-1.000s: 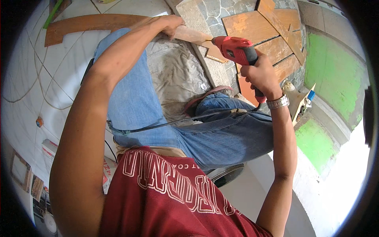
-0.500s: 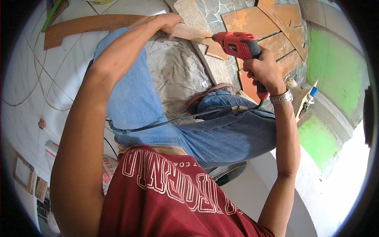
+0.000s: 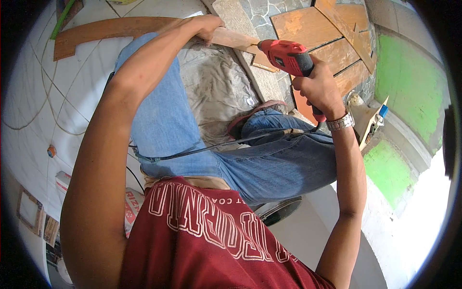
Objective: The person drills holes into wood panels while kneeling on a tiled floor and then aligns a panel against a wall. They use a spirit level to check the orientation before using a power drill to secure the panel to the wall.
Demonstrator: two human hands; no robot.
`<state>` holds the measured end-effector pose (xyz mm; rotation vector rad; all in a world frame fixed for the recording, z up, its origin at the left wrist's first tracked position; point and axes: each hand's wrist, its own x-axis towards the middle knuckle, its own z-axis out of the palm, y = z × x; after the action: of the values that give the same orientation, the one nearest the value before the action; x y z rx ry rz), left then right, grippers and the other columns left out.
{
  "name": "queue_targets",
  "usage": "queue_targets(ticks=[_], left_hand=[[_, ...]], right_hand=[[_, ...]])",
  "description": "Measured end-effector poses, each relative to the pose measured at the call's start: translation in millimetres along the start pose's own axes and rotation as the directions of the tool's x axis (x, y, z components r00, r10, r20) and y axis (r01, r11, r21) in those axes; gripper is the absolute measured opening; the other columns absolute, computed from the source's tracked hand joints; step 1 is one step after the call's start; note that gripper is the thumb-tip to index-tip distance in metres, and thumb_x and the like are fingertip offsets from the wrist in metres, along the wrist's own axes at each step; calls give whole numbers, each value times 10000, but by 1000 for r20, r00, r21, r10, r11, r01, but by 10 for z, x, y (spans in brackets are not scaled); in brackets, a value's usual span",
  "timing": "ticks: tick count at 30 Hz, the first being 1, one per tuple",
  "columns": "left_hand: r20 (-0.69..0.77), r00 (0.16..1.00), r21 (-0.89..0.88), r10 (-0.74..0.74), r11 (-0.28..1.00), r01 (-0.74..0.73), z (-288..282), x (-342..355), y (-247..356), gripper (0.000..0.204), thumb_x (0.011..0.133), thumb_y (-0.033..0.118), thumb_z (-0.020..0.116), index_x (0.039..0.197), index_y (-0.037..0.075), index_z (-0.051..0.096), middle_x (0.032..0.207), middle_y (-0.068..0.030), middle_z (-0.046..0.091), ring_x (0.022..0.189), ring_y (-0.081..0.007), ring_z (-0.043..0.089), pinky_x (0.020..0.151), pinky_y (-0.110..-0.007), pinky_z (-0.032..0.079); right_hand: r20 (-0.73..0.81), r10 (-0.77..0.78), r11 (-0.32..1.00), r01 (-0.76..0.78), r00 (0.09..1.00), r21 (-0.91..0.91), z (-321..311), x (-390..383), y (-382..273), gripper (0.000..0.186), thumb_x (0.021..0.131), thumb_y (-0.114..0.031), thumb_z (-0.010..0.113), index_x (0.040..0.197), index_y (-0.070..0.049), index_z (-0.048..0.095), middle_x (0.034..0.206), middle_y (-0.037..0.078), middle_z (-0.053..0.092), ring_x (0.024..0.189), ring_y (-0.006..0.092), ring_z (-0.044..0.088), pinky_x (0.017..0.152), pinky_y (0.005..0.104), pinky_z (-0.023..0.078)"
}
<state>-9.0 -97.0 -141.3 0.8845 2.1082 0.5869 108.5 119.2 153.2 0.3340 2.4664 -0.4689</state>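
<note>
1. Work piece: the long wooden board (image 3: 235, 38) runs from 10 o'clock to 1 o'clock, its far end crossing the stone ledge (image 3: 271, 90).
2. Left hand (image 3: 210, 29), at 12 o'clock: fingers curled closed over the board. Thumb placement cannot be told.
3. Right hand (image 3: 320, 86), at 2 o'clock: fingers wrapped around the handle of the red drill (image 3: 288, 57). Trigger position cannot be told.
4. Drill nose points toward 10 o'clock, its bit at the board. Whether the tip has entered the wood cannot be told.
5. Recommended: keep wrist, drill and bit in one line; press lightly and evenly, since side load could snap or skid the bit.
6. Recommended: keep left fingers clear of the bit's line and the board firmly braced.
7. Caution: the cable (image 3: 231, 144) crosses the jeans (image 3: 274, 166); slack should stay free.
</note>
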Motion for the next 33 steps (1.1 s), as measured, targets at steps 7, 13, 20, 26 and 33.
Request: queue_targets(ticks=[7,13,20,26,33], left_hand=[[-22,1000,21,-6,1000,6,-12,-7,51,781,509,27,913,1230,43,614,1103,-171,699,1074,-337,654,875,-422,528],[5,999,35,-42,999,42,11,62,22,834,500,26,925,1258,25,578,1105,-182,690,1083,-345,649,867,-431,528],[25,1000,-17,2,1000,-2,10,66,2,827,495,27,926,1244,18,576,1112,-191,688,1090,-354,646,863,-438,526],[21,1000,-30,17,999,-16,-8,43,-29,773,499,32,916,1207,28,604,1083,-189,700,1061,-355,658,857,-434,526],[23,999,5,-25,1000,24,-39,37,75,819,505,32,909,1274,88,633,1127,-166,706,1080,-331,664,889,-419,545]], right_hand=[[-16,-10,998,9,1000,-58,43,17,72,411,683,-150,640,1033,65,626,790,286,658,821,425,680,769,439,523],[67,147,964,-159,987,215,-59,27,78,358,690,-128,658,1002,46,627,667,124,639,575,220,647,554,362,523],[66,153,965,-164,986,206,-51,-27,48,354,699,-110,649,1020,37,624,635,62,600,506,134,583,464,322,482],[-39,11,999,-10,999,35,39,1,118,372,688,-138,646,1002,61,631,703,209,656,675,333,680,660,408,534],[-15,37,999,-37,999,21,45,-22,70,391,684,-143,639,1016,63,633,791,274,665,798,411,681,752,427,527]])
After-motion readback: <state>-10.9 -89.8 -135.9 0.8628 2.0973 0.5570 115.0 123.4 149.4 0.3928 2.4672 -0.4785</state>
